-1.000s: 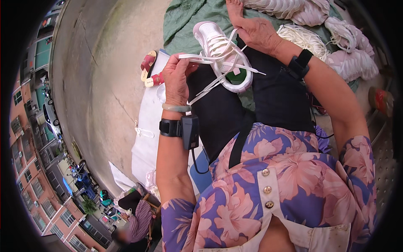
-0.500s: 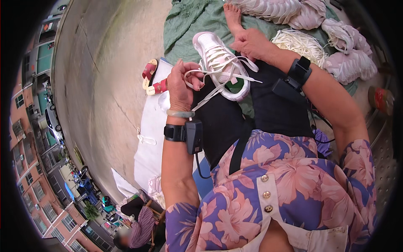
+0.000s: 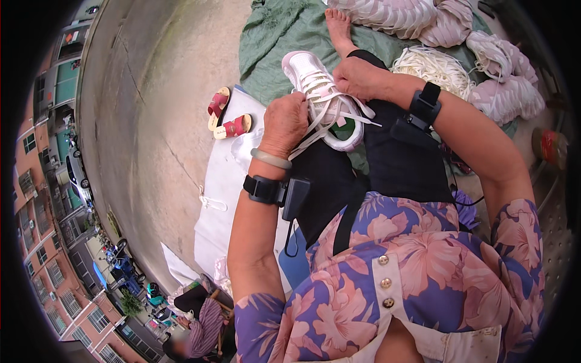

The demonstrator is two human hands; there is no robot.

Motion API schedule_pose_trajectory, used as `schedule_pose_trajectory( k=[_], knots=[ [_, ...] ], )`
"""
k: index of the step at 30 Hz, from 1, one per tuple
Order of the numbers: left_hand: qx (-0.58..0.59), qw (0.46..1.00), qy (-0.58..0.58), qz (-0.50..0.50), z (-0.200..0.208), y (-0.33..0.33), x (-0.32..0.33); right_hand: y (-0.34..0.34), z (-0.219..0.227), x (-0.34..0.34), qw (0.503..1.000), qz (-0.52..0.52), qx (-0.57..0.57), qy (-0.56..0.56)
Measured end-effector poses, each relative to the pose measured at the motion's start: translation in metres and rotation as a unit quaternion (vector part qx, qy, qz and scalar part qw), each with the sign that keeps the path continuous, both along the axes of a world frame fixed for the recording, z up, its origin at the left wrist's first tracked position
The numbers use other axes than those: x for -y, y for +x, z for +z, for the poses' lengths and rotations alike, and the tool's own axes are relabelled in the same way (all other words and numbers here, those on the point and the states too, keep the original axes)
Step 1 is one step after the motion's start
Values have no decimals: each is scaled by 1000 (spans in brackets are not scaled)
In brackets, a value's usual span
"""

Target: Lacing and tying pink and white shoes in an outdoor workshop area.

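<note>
A white and pale pink sneaker (image 3: 301, 65) rests between my thighs, toe pointing away, with white shoelaces (image 3: 327, 109) crossing its upper and loose ends lying over its opening. My left hand (image 3: 287, 121) is closed at the shoe's left lacing edge, with lace by its fingers; its fingertips are partly hidden. On the opposite lacing edge, my right hand (image 3: 362, 78) is closed, its fingertips pressed against the shoe; what they pinch is hidden. Green shows inside the shoe's opening.
Stacked white and pink shoe uppers (image 3: 399, 18) and a heap of white laces (image 3: 433, 69) lie on a green sheet (image 3: 266, 45) to the right. Red-strapped sandals (image 3: 233, 126) stand at the left beside white sheeting (image 3: 212, 227). Another person (image 3: 206, 333) sits at lower left.
My left hand has moved right and slightly away, from beside the shoe with a lace loop to its lacing edge. My right hand has come down onto the shoe's right side.
</note>
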State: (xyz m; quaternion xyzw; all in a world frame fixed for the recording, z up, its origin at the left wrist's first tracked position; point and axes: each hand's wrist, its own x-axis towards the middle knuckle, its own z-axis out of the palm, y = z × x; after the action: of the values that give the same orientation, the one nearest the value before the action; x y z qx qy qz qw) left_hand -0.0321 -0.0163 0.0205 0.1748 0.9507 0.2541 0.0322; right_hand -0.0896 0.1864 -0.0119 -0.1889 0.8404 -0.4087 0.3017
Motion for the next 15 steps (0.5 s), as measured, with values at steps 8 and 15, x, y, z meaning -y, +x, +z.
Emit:
schedule_pose_trajectory(
  k=[8, 15],
  knots=[
    [-43, 998, -31, -46, -1, -10, -5, -1, 5, 1, 962, 72, -252, 83],
    [-206, 961, -160, -94, 4, -22, -2, -3, 13, 4, 896, 55, -436, 66]
  ],
)
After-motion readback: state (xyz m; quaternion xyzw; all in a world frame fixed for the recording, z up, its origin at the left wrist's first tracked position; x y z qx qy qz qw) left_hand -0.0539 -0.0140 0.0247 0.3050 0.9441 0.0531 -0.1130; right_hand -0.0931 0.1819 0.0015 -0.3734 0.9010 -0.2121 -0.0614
